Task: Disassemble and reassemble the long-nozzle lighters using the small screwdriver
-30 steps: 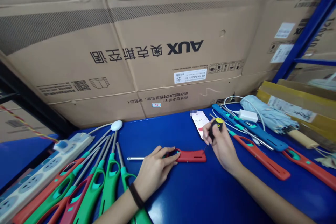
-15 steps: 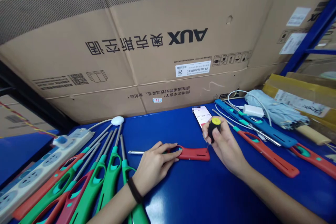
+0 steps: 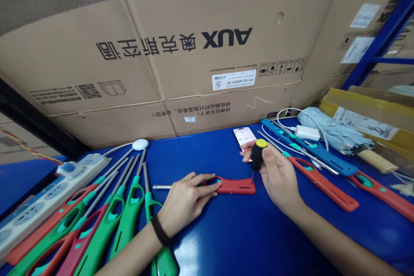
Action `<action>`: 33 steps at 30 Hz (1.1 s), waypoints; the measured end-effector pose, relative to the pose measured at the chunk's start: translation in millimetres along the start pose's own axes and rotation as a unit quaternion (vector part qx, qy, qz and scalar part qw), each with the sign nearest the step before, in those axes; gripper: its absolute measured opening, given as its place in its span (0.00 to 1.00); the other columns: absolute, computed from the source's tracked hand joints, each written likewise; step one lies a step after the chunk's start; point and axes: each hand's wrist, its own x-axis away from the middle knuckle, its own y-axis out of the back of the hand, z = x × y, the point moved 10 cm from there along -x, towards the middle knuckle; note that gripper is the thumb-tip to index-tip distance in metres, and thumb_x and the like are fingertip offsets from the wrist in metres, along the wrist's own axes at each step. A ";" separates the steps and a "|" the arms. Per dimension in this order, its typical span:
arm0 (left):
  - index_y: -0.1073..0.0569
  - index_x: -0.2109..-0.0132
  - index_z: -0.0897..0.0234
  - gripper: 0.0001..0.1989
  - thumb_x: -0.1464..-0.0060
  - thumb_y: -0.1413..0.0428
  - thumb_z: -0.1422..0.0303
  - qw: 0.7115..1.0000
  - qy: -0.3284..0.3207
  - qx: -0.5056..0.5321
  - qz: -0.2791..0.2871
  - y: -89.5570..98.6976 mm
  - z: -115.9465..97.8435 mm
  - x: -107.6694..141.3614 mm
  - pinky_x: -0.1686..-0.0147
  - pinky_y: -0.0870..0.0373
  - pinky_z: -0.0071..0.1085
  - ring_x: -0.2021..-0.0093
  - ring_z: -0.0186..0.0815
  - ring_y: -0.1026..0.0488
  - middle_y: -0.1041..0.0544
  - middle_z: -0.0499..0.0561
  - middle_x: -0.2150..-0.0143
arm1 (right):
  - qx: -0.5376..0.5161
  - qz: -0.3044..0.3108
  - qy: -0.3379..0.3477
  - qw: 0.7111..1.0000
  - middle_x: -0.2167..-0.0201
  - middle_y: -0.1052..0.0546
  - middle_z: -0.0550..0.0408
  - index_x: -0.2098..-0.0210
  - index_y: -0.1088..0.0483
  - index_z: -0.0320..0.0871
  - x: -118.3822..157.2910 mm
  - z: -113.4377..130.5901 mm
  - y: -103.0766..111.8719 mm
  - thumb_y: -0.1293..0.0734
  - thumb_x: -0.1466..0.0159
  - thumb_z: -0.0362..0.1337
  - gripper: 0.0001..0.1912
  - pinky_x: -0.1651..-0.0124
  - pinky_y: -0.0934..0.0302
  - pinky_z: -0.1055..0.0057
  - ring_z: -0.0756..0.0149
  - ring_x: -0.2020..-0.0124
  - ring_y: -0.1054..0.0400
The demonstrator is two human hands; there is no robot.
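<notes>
Brown printed cardboard (image 3: 181, 73) walls the far side; glossy blue tabletop (image 3: 200, 151) below. At left, fanned red and green plastic lighters (image 3: 129, 220) crowd the left forearm (image 3: 131, 250). Left hand (image 3: 186, 202) curls over a slim red plastic lighter with metal barrel (image 3: 234, 186), flat mid-table: probably light, stiff, slick, best pinned at mid-length. Right hand (image 3: 278, 174), partly covering a white-screened phone (image 3: 242, 135), grips a stubby black-and-yellow screwdriver (image 3: 257, 156), thin shaft apparently touching the lighter handle's right end.

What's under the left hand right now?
A red lighter on the blue table. Its metal tube pokes out on one side of the left hand, its handle on the other. The stretch between is covered, so I can't see it.
</notes>
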 end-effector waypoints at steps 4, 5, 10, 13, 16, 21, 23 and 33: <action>0.26 0.50 0.48 0.13 0.38 0.51 0.65 1.000 -0.002 -0.004 -0.006 1.0 -1.7 0.1 0.58 0.26 0.36 0.60 0.36 0.25 0.25 0.47 0.49 | 0.014 -0.061 0.009 0.998 0.68 0.26 0.52 0.60 0.31 0.46 5.1 0.9 7.5 0.43 0.33 0.46 0.14 0.57 0.38 0.60 0.61 0.63 0.31; 0.26 0.50 0.49 0.13 0.38 0.51 0.65 1.000 -0.001 -0.007 -0.009 1.2 -2.1 0.3 0.58 0.26 0.36 0.60 0.36 0.25 0.25 0.47 0.49 | 0.019 -0.065 0.014 0.998 0.68 0.26 0.53 0.60 0.32 0.46 6.8 3.2 6.1 0.42 0.33 0.46 0.12 0.59 0.38 0.61 0.61 0.64 0.31; 0.26 0.49 0.50 0.14 0.39 0.51 0.65 0.999 -0.001 -0.041 -0.007 0.4 -4.9 1.6 0.60 0.25 0.37 0.60 0.38 0.24 0.25 0.49 0.48 | 0.022 -0.098 0.106 0.989 0.67 0.29 0.59 0.64 0.44 0.49 12.6 26.9 4.4 0.37 0.35 0.37 0.08 0.68 0.38 0.69 0.70 0.73 0.33; 0.27 0.49 0.48 0.14 0.38 0.51 0.65 0.999 -0.009 -0.045 0.003 -1.4 -6.7 1.6 0.60 0.24 0.39 0.60 0.38 0.24 0.26 0.48 0.47 | 0.015 -0.080 0.092 0.992 0.70 0.31 0.61 0.63 0.45 0.49 6.5 22.6 4.9 0.39 0.34 0.39 0.07 0.72 0.42 0.71 0.72 0.76 0.38; 0.27 0.49 0.49 0.14 0.38 0.51 0.65 0.999 -0.009 -0.036 -0.009 0.9 -4.4 1.5 0.60 0.24 0.38 0.60 0.38 0.25 0.25 0.48 0.48 | -0.019 -0.047 0.037 0.998 0.70 0.33 0.59 0.61 0.41 0.48 -0.7 9.3 5.4 0.43 0.33 0.49 0.11 0.71 0.42 0.70 0.70 0.75 0.39; 0.26 0.49 0.49 0.14 0.39 0.51 0.66 1.000 -0.012 -0.008 -0.016 2.5 0.7 1.8 0.58 0.26 0.34 0.60 0.35 0.25 0.25 0.48 0.48 | -0.046 0.008 0.016 0.999 0.66 0.30 0.56 0.59 0.42 0.49 -5.1 6.4 -1.0 0.44 0.34 0.52 0.15 0.70 0.42 0.68 0.68 0.75 0.38; 0.27 0.49 0.49 0.14 0.38 0.51 0.66 1.000 -0.010 -0.006 -0.015 2.3 2.0 2.2 0.58 0.25 0.35 0.60 0.35 0.25 0.25 0.48 0.48 | -0.050 0.012 0.023 0.998 0.67 0.29 0.58 0.62 0.44 0.50 -6.5 9.4 -1.1 0.41 0.34 0.50 0.11 0.71 0.43 0.69 0.70 0.77 0.39; 0.27 0.49 0.47 0.14 0.38 0.51 0.65 1.000 -0.002 0.004 -0.007 -0.4 5.8 2.2 0.60 0.26 0.36 0.60 0.37 0.25 0.26 0.46 0.47 | -0.081 0.033 -0.017 0.996 0.64 0.30 0.56 0.60 0.37 0.49 -7.7 3.0 -0.8 0.40 0.35 0.47 0.09 0.67 0.39 0.68 0.67 0.68 0.34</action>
